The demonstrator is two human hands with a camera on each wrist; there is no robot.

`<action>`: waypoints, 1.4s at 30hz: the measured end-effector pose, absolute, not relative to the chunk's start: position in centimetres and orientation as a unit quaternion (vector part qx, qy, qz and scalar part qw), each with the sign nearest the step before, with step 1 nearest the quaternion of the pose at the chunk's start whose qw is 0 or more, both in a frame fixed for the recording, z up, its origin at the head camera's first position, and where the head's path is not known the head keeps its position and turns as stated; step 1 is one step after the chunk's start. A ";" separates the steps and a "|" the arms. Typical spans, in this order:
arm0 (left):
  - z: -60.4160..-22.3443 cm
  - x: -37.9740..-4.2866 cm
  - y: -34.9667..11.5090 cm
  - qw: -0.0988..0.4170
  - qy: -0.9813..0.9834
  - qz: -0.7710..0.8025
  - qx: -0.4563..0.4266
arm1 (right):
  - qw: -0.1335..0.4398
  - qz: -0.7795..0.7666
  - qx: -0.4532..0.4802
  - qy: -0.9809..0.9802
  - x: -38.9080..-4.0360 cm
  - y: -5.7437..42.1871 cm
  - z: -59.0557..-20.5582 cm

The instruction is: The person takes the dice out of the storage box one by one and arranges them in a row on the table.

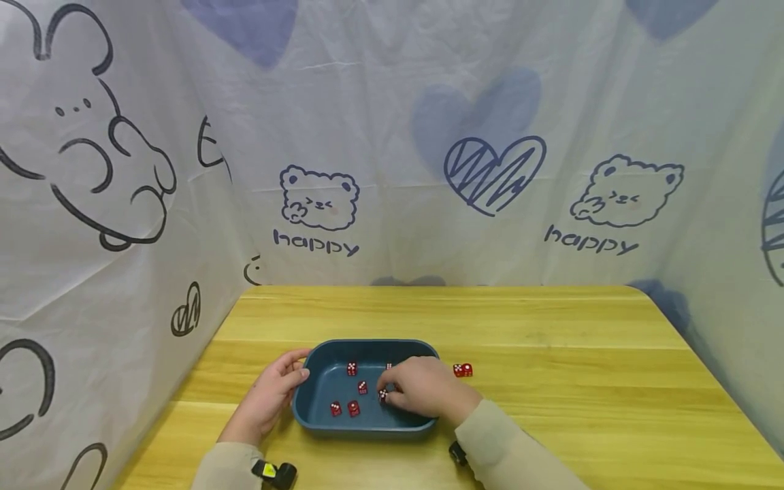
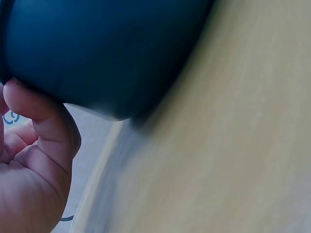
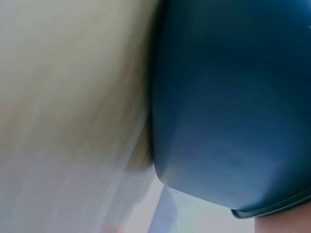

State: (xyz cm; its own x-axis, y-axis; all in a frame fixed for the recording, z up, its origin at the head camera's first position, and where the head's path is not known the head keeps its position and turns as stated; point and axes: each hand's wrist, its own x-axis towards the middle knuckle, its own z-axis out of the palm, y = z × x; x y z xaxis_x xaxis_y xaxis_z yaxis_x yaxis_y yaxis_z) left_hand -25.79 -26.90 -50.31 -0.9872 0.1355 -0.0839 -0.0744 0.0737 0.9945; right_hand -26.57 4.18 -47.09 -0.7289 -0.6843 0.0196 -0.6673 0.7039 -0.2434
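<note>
A dark blue rectangular tray (image 1: 367,431) stands on the wooden table. My left hand (image 1: 269,391) grips its left end, thumb at the rim; in the left wrist view the thumb (image 2: 29,102) lies against the tray wall (image 2: 112,53). My right hand (image 1: 422,388) reaches over the right side into the tray and pinches a die (image 1: 382,396) between thumb and fingers, low over the tray floor. Several red dice with white dots lie inside, such as one die (image 1: 352,368) at the back and another die (image 1: 335,408) at the front left. The right hand partly hides a further die (image 1: 388,366).
Two red dice (image 1: 463,369) sit side by side on the table (image 1: 582,381), just right of the tray. A white curtain (image 1: 392,204) with printed bears and hearts hangs behind the table and along its sides. The tray's outer wall (image 3: 228,111) fills much of the right wrist view.
</note>
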 end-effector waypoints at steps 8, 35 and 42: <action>-50.3 -25.9 -26.9 0.083 0.724 0.685 0.011 | 0.018 -0.148 -0.361 0.921 -26.6 4.4 -47.2; -50.2 -25.9 -26.8 0.086 0.729 0.680 0.009 | -0.115 -0.341 -0.253 0.898 -25.7 9.5 -46.0; -50.2 -25.7 -26.8 0.084 0.727 0.682 0.004 | -0.119 -0.349 -0.249 0.896 -26.1 10.8 -46.1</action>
